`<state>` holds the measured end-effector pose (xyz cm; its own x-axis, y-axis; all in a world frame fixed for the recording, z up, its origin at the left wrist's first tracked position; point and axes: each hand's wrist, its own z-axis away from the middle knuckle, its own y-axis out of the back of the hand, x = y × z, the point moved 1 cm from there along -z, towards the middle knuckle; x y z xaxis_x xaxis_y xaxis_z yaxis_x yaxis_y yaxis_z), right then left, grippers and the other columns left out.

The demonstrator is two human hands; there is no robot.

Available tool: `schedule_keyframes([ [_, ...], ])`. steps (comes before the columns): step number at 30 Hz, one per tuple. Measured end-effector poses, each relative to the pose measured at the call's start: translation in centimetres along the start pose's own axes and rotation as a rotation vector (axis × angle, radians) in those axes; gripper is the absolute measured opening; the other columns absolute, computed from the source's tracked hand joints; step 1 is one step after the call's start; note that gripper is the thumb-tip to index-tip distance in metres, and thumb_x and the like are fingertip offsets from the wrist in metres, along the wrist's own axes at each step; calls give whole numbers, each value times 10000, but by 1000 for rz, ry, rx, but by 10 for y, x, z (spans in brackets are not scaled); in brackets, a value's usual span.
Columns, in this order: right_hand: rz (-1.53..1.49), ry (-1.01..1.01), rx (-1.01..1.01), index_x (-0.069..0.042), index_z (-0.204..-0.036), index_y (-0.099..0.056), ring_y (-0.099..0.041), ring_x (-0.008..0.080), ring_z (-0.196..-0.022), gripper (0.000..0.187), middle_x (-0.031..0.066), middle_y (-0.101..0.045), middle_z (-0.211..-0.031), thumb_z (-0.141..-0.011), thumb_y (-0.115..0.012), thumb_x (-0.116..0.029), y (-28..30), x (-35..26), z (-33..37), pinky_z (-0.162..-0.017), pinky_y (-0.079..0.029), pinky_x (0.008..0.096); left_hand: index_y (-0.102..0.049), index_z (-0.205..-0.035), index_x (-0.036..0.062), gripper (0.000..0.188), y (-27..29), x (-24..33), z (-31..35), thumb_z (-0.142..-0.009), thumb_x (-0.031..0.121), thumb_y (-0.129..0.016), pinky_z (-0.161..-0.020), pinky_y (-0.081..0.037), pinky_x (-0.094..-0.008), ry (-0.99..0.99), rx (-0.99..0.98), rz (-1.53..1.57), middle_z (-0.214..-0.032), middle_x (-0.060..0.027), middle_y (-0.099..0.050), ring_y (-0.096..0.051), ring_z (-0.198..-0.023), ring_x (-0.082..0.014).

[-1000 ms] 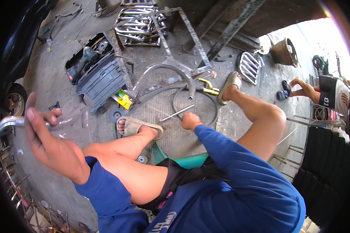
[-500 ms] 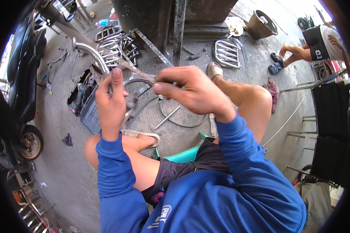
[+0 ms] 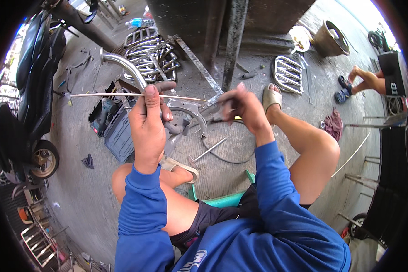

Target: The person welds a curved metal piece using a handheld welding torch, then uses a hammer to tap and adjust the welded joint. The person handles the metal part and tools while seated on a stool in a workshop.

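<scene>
Probably to steady both, your left hand (image 3: 148,124) clasped the curved pipe (image 3: 130,69) and crossing thin rod (image 3: 102,94), left of centre; your right hand (image 3: 248,111) blurred beyond the rod's right end, its hold unclear.

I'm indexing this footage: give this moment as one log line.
left hand: holds curved metal tube, thin rod | right hand: blurred, near thin rod | hammer: on floor

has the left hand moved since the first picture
Yes, to the right: the left hand was left of the toolbox then, and now it is on its right.
</scene>
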<state>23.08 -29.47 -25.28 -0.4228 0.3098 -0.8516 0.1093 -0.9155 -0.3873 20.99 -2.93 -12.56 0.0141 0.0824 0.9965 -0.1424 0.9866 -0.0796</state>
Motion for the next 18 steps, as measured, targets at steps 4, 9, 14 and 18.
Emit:
schedule_keyframes([
  [4, -50, -205, 659, -162, -1407, -598, -664, 211, -1020, 536, 83, -670, -1168, -1025, -551, -535, 112, 142, -70, -796, -557, 442, -717, -1128, -9, 492, 8, 0, -10, -1102, 442, -523, -650, -433, -258, -10, 183, -78, -702, 15, -559, -514, -647, -72],
  [9, -335, -604, 682, -232, -1645, -243, -389, 381, -1444, 1097, 160, -321, -1627, -797, -760, -698, 181, 320, -111, -1119, -383, 601, -723, -1075, 41, 461, 24, 0, -6, -1081, 471, -556, -586, -449, -249, 40, 215, -82, -676, 28, -530, -532, -642, -66],
  [14, -372, -636, 788, -153, -1569, -335, -521, 411, -1352, 907, 215, -496, -1503, -872, -781, -527, 182, 342, -150, -1069, -485, 542, -741, -1194, 78, 438, 48, -1, -15, -1100, 445, -522, -514, -382, -258, -44, 255, -57, -652, 46, -499, -463, -558, -50],
  [18, 1536, -634, 135, -120, -1565, -338, -519, 335, -1394, 873, 174, -546, -1485, -898, -763, -492, 179, 302, -135, -1095, -486, 490, -733, -1171, 73, 442, 51, 1, -12, -1086, 465, -547, -512, -384, -260, -73, 315, -18, -615, 41, -496, -467, -552, -54],
])
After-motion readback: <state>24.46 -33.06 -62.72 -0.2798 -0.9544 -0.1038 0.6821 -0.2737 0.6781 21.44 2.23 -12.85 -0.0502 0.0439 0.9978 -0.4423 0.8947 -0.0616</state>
